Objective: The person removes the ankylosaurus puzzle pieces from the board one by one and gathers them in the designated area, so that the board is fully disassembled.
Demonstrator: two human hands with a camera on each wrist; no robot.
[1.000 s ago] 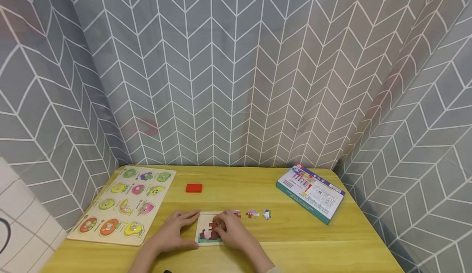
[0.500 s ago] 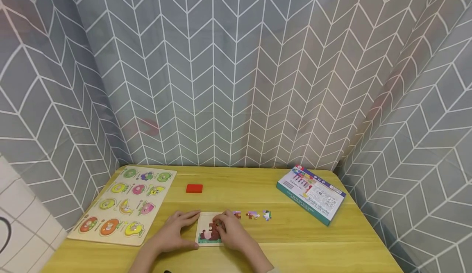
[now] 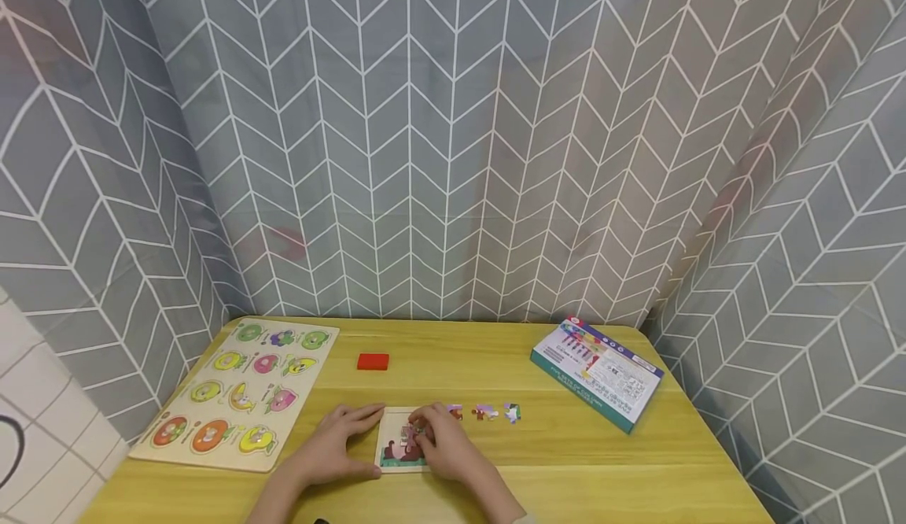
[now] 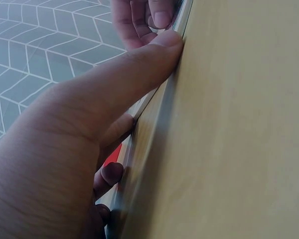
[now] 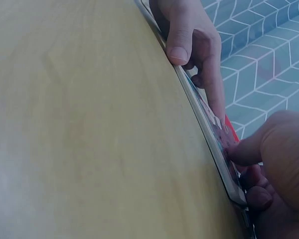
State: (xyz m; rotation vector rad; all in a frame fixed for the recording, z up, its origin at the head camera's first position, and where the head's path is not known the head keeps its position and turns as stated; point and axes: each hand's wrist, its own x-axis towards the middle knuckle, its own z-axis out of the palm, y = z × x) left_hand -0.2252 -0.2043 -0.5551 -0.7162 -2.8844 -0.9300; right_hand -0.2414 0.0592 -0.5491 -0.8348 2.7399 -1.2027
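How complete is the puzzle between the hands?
Incomplete: three pieces lie on the table outside the tray, whose upper left looks bare.

In front of me the person's left forearm [image 3: 272, 496] and right forearm [image 3: 493, 492] slant inward, so the two hands sit near each other, not touching. The left hand [image 3: 333, 447] is spread wide, thumb and forefinger reaching out well apart, both nearly straight. The right hand [image 3: 447, 447] is more closed, fingers curled, thumb and forefinger bent toward each other, knuckles uppermost.
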